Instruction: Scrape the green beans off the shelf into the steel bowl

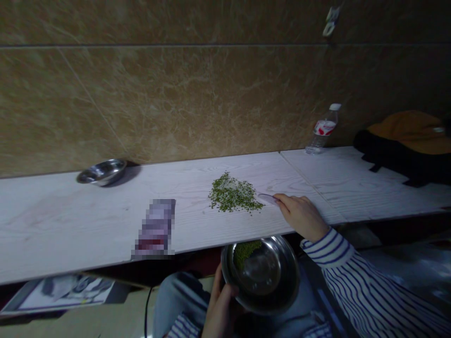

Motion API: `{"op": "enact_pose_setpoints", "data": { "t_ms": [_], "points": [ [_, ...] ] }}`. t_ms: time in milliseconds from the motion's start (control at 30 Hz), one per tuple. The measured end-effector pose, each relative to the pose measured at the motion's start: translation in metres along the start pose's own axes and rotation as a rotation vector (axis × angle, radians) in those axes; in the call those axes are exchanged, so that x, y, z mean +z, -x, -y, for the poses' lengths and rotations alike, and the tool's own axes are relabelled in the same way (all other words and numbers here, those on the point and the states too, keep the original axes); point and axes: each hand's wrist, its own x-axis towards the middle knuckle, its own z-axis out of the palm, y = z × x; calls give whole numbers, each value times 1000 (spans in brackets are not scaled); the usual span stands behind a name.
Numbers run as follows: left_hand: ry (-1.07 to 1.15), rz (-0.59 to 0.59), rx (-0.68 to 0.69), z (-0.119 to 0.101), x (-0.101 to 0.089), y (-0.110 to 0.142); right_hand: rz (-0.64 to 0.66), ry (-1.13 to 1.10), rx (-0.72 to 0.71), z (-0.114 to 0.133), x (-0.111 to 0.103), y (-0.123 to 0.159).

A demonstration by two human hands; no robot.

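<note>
With our nearer right hand (303,217) we are pinching a pale tool (268,198) just right of the beans (229,199) spreading left to right on the table (197,230), while our left hand (222,303) is clasping the near bowl (291,286).

1. You had a loose, thin scatter of small green beans (232,193) spread over the pale wood-grain tabletop (190,183), with bare patches showing through, densest toward its lower part and straggling out at the right.
2. You held a round, shiny metal bowl (287,286) by its left side in your left hand (223,300), mouth up, below the table's front edge; more green beans were bunched inside against its far-left part.
3. Your right hand (301,216) gripped a thin, pale tool (268,198), its tip just beside the scatter's right edge.
</note>
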Motion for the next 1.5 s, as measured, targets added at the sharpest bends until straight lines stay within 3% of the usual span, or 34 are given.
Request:
{"op": "enact_pose_setpoints", "data": {
  "t_ms": [467, 700, 933, 1233, 1500],
  "points": [
    [-73, 56, 39, 2, 13, 13, 23, -123, -34, 15, -12, 32],
    [-134, -3, 87, 0, 16, 13, 5, -90, 22, 1, -11, 38],
    [-142, -3, 103, -10, 25, 20, -19, -85, -15, 10, -13, 45],
    [-120, 26, 97, -10, 24, 19, -1, -173, -79, 9, -19, 62],
    [-89, -8, 90, -3, 22, 10, -14, -159, -75, 5, -17, 57]
  ]
}}
